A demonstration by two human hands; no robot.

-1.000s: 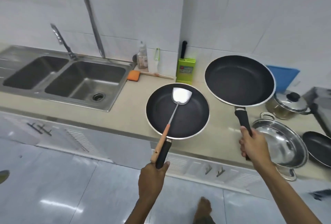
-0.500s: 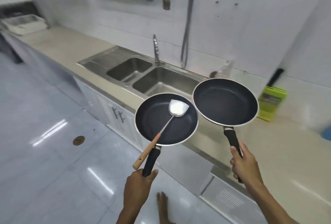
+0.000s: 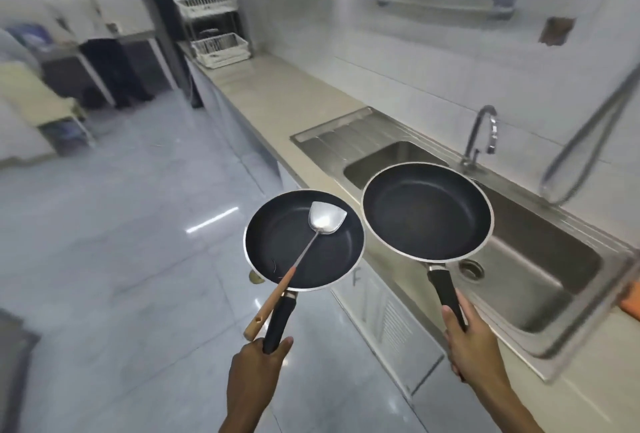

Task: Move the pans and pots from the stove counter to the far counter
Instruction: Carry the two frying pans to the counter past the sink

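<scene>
My left hand (image 3: 254, 368) grips the black handle of a small black frying pan (image 3: 277, 242), held level over the floor. A steel spatula (image 3: 323, 219) with a wooden handle lies loose in that pan, its handle sticking out toward me. My right hand (image 3: 476, 346) holds the handle of a larger black frying pan (image 3: 424, 211), which hovers over the front edge of the steel double sink (image 3: 540, 280). The two pans sit side by side, rims almost touching. The beige far counter (image 3: 277, 93) stretches away beyond the sink.
A tap (image 3: 479, 135) and a hose (image 3: 585, 142) rise behind the sink. A white dish rack (image 3: 214, 31) stands at the counter's far end. Another person (image 3: 86, 34) stands by a table at the far left. Glossy tiled floor (image 3: 121, 242) lies on my left.
The view has swung left along the counter, past the sink. The stove counter's pots and the green knife block have left the frame. Both pans stay in my hands.
</scene>
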